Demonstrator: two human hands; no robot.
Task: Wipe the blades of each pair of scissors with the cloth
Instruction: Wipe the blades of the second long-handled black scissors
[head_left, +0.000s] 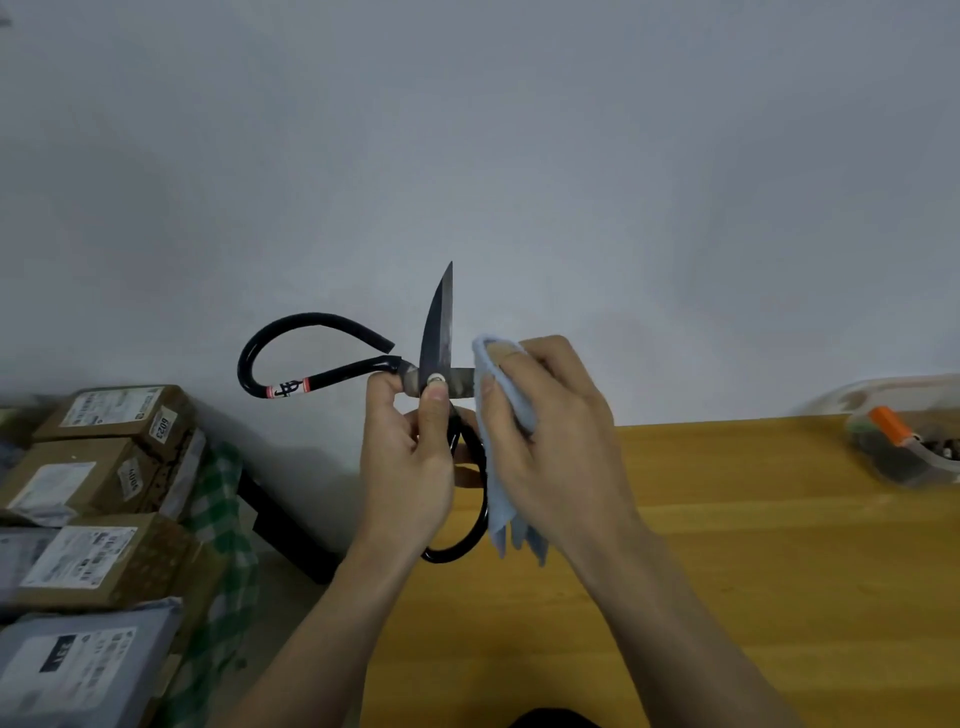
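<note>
A large pair of black-handled scissors (436, 332) is held up in front of the wall, spread wide. One dark blade points straight up; the other runs to the right. My left hand (408, 457) pinches the scissors at the pivot, thumb on the rivet. One looped handle arcs out to the left, the other hangs below my hands. My right hand (556, 441) holds a pale blue cloth (506, 410) folded around the right-pointing blade, hiding most of it. The cloth's loose end hangs below my palm.
A yellow wooden table (727, 545) lies under my forearms. A clear plastic box (914, 441) with an orange item sits at its far right. Stacked cardboard parcels (98, 488) and a green checked cloth (223, 519) are on the left.
</note>
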